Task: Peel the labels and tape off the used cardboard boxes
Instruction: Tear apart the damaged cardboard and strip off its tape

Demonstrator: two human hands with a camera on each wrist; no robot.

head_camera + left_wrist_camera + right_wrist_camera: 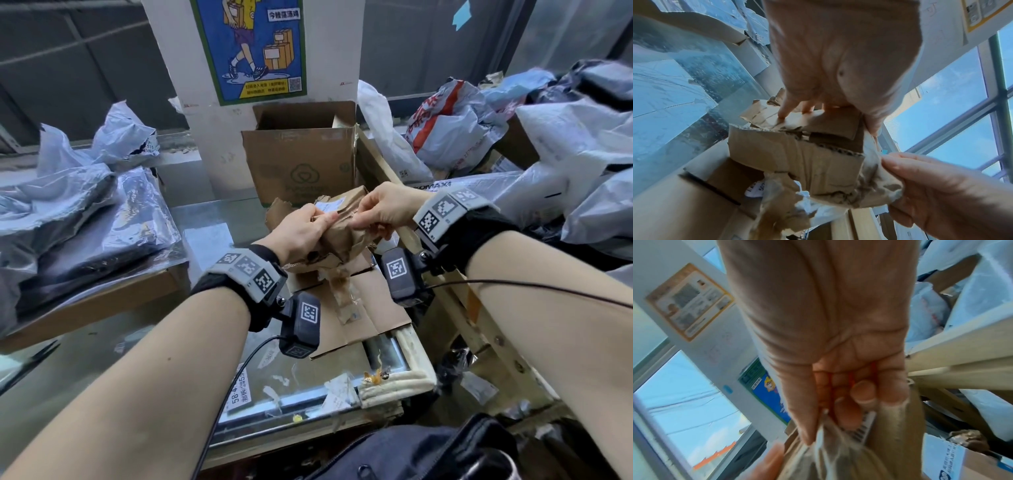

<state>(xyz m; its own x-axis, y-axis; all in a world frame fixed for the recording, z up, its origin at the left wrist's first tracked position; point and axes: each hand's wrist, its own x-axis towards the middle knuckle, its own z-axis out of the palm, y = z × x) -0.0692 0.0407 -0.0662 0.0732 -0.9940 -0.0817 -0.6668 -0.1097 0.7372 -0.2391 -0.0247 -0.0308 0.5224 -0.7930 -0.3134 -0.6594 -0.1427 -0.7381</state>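
1. The left hand [301, 233] grips a small, crumpled cardboard box [339, 236], thumb on top and fingers curled under it, and holds it in the air above the worktable. The right hand [380, 209] pinches a wrinkled strip of clear tape [879, 175] that clings to the near end of the box.
2. Behind the hands stands a large open carton [301, 157] against a white pillar, and flattened cardboard [359, 308] lies on the glass-topped table [205, 240] beneath them.
3. Grey plastic mailer bags [85, 198] are heaped to the left and more bags [565, 144] to the right.
4. A white shipping label [327, 206] remains on the top face of the held box, just past the left thumb; the right wrist view shows its barcode [863, 428] beside the fingertips.
5. Judged from this, the step in hand is peeling tape off the small box, partly done.
6. The next move probably calls for a steady pull away from the left hand, at a low angle, while the left keeps the soft box from folding; the label then needs a lifted corner.
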